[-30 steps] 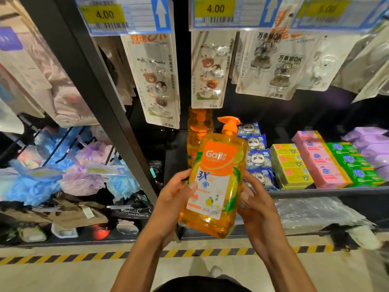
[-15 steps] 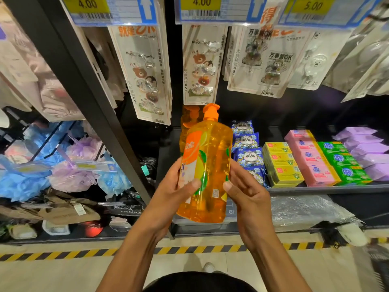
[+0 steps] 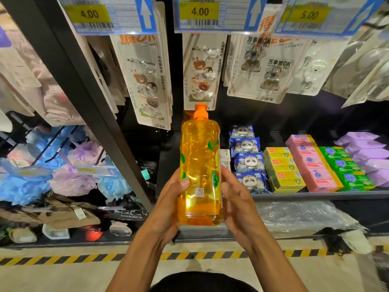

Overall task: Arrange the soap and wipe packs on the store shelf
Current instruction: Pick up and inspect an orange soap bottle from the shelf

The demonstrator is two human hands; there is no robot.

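Left hand (image 3: 168,207) and right hand (image 3: 239,204) grip the soap bottle (image 3: 200,161) (pump up) in front of the shelf edge (image 3: 315,196).

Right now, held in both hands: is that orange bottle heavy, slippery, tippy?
Probably heavy: the bottle looks full nearly to its neck. Likely stiff but slick: glossy clear plastic, left hand and right hand both gripping it. Tall, narrow, pump on top: may tip if pushed high.

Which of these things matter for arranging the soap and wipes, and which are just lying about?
For the job: soap bottle, held by left hand and right hand; panda wipe packs; yellow soap boxes; pink soap boxes; green soap boxes; shelf.
Lying about: hook cards; bath puffs; price tags.
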